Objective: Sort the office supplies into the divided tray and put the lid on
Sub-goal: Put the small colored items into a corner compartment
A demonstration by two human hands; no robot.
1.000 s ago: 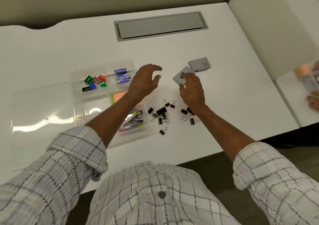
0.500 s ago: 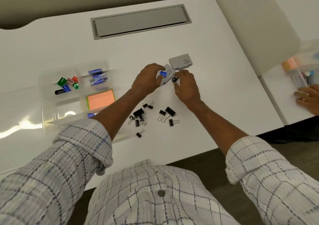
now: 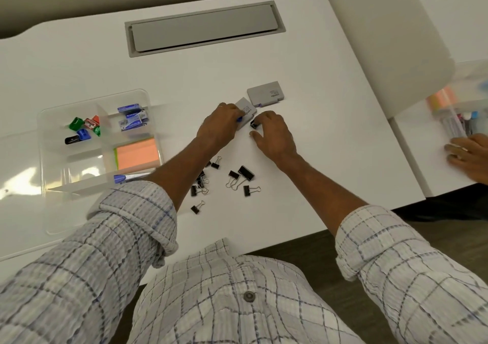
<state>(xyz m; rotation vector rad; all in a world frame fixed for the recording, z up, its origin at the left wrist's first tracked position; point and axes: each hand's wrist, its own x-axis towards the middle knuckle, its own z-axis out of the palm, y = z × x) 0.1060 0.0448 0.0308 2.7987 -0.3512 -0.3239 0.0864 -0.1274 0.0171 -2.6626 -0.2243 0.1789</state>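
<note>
The left hand (image 3: pixel 216 128) is curling its fingers round a small grey box (image 3: pixel 247 111), its grip holding the box at the near end, where a bit of blue is showing under the fingertips. The right hand (image 3: pixel 276 136) is keeping a narrow grip on a black binder clip (image 3: pixel 254 125), which is touching the box's right edge, with the thumb lying just below it. Both hands are meeting low over the white tabletop (image 3: pixel 330 137).

A second grey box (image 3: pixel 266 96) is lying flat just behind the held one. Nearer the person, loose binder clips (image 3: pixel 241 177) are lying scattered between the two forearms.

To the left, the clear divided tray (image 3: pixel 43 158) is sitting on the tabletop. Coloured sharpeners (image 3: pixel 83 129) are lying in its far left compartment, blue staple boxes (image 3: pixel 132 117) in the far right one, orange sticky notes (image 3: pixel 138 156) in the compartment in front of those, and a blue pen (image 3: pixel 122 178) is showing nearer still, partly hidden by the left sleeve.

A grey cable hatch (image 3: pixel 204 29) is sitting in the far part of the tabletop. On a neighbouring table to the right, another person's hand (image 3: pixel 468 154) is resting beside a blurred tray of pens (image 3: pixel 455 123).
</note>
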